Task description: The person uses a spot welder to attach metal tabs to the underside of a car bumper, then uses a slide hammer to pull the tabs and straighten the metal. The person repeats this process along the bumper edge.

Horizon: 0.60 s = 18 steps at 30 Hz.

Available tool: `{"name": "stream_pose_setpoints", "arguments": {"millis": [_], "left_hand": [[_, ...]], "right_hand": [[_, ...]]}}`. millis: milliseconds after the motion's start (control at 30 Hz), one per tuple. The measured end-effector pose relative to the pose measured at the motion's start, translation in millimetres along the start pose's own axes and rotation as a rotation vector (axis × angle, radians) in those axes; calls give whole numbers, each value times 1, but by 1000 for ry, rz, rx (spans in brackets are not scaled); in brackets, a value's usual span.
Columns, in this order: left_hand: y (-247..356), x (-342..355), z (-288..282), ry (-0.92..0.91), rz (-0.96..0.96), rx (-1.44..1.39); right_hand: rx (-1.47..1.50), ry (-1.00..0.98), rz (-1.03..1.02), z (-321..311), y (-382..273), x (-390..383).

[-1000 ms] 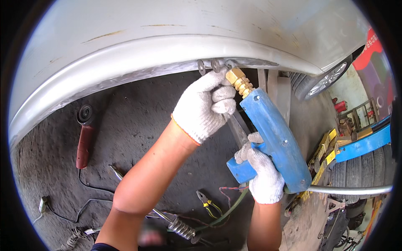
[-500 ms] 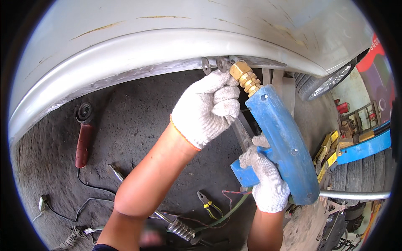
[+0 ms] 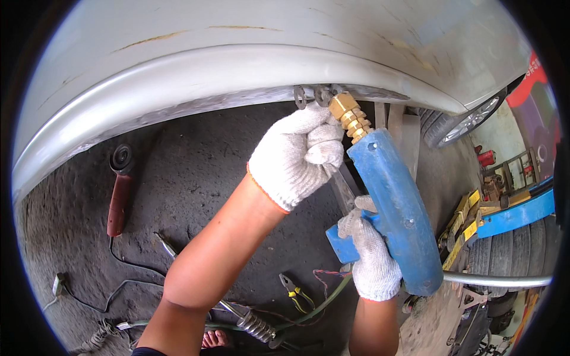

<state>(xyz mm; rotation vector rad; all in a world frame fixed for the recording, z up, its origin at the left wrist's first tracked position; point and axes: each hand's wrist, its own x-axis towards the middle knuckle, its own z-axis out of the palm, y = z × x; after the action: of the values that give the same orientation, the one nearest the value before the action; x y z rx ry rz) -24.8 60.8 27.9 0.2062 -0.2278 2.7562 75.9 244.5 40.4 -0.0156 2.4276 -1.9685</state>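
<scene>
My gloved left hand (image 3: 292, 154) has its fingers curled just below two grey metal tabs (image 3: 300, 95) on the sill of a silver car (image 3: 148, 77); whatever it holds between thumb and fingertips is hidden. Beside it, the brass nozzle (image 3: 351, 116) of a blue hand-held tool (image 3: 398, 207) reaches up to another small grey piece at the sill, partly covered by the nozzle. My gloved right hand (image 3: 374, 255) grips the tool at its handle and trigger area. The sill's underside has a scuffed, bare-looking band.
A red angle grinder (image 3: 119, 202), cords, pliers (image 3: 295, 295) and a sprung metal rod (image 3: 256, 326) lie on the dark floor (image 3: 178, 166). A bare foot (image 3: 215, 339) shows below. Right are a car wheel (image 3: 460, 121), yellow-marked metal (image 3: 460, 225), a tyre (image 3: 510, 261) and a long bar (image 3: 499, 279).
Both hands and the blue tool have shifted slightly right and down, the tool's rear end most of all. Both grips look the same.
</scene>
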Motion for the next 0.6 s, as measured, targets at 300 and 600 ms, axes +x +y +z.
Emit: {"name": "stream_pose_setpoints", "arguments": {"millis": [300,600], "left_hand": [[-1,2,0,8,38,47],[-3,3,-2,-48,50,36]], "right_hand": [[-49,22,-42,1,-4,-1],[-83,33,24,-2,0,-1]]}}
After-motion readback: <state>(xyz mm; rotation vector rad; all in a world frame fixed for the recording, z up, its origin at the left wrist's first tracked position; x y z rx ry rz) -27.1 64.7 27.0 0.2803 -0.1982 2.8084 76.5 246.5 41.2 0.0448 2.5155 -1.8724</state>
